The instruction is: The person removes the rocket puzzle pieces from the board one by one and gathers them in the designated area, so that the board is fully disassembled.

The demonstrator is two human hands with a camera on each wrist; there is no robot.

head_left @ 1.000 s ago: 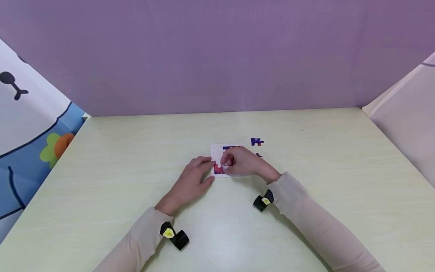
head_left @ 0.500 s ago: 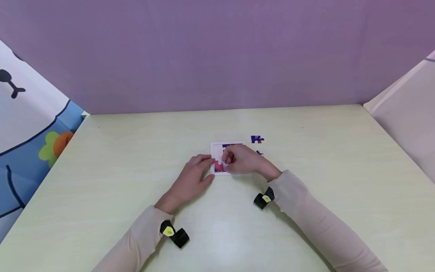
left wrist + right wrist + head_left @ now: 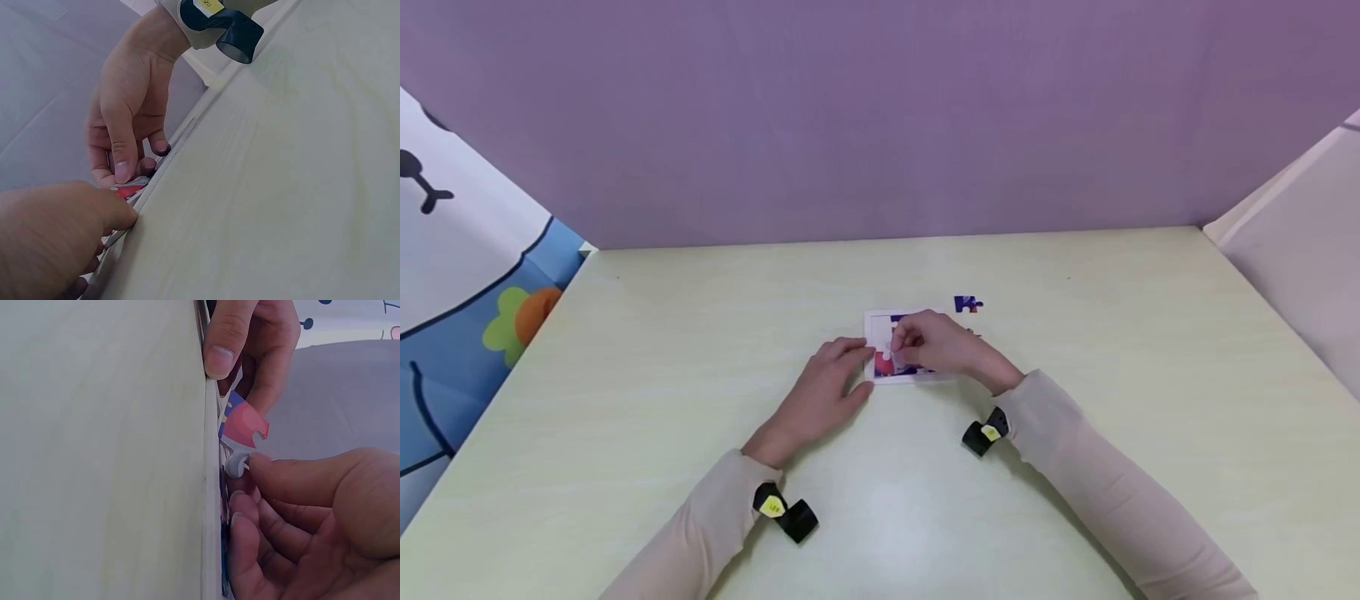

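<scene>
A small white-framed puzzle tray [image 3: 874, 322] lies at the table's middle, partly filled with red and purple pieces. My right hand [image 3: 898, 347] hovers over it and pinches a pink-red puzzle piece [image 3: 244, 427] by its white tab, tilted just above the tray's edge [image 3: 207, 487]. The same piece shows red [image 3: 129, 190] in the left wrist view. My left hand [image 3: 859, 365] lies flat on the table, thumb [image 3: 224, 339] and fingertips resting against the tray's left edge. A loose purple piece [image 3: 967, 305] lies behind the tray to the right.
The pale wooden table [image 3: 1075, 350] ends at a purple back wall [image 3: 880, 125]. A cartoon-printed panel [image 3: 467, 275] stands on the left and a white panel [image 3: 1300, 250] on the right. A second small piece [image 3: 974, 333] peeks out behind my right wrist.
My right hand has shifted slightly away over the tray with the piece pinched in it. My left hand has stayed at the tray's edge.
</scene>
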